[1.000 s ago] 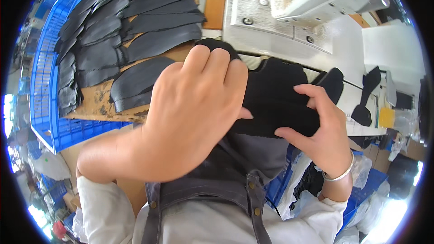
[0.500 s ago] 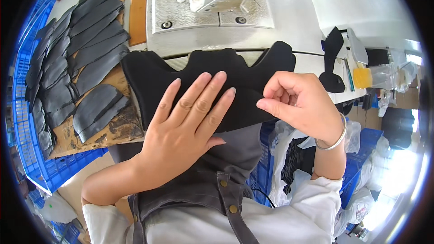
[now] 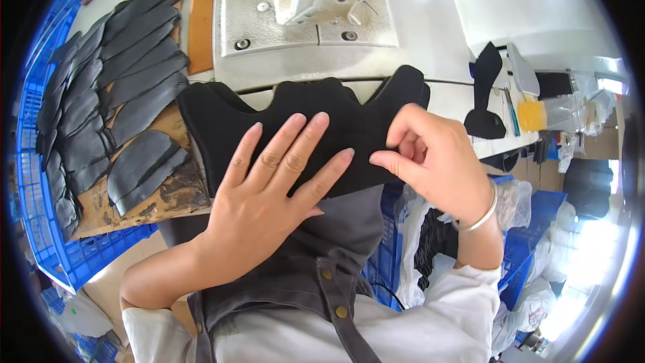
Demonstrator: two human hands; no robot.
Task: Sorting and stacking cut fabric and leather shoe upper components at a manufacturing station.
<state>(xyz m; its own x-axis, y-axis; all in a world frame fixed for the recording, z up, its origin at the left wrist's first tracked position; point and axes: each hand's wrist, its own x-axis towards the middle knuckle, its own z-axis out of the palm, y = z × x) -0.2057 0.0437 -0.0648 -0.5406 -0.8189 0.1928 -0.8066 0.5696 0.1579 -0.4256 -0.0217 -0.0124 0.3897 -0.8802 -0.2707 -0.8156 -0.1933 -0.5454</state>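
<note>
A black padded fabric piece with a scalloped far edge lies at the front of the sewing table, and layers show along its edges. My left hand rests flat on it, fingers stretched and slightly spread. Over the right part of the piece, my right hand is closed, with thumb and forefinger brought near each other and the other fingers curled. Whatever those fingertips hold, if anything, is too small to make out. Beneath my left hand, part of the piece is hidden.
A white sewing machine stands behind the piece. Overlapping dark grey cut pieces cover a worn board at left, beside a blue crate. At right lie a black cut piece, tweezers and a yellow-capped bottle.
My right hand has shifted slightly left over the piece. My left forefinger has spread farther from the other fingers. The whole view has shifted a little.
</note>
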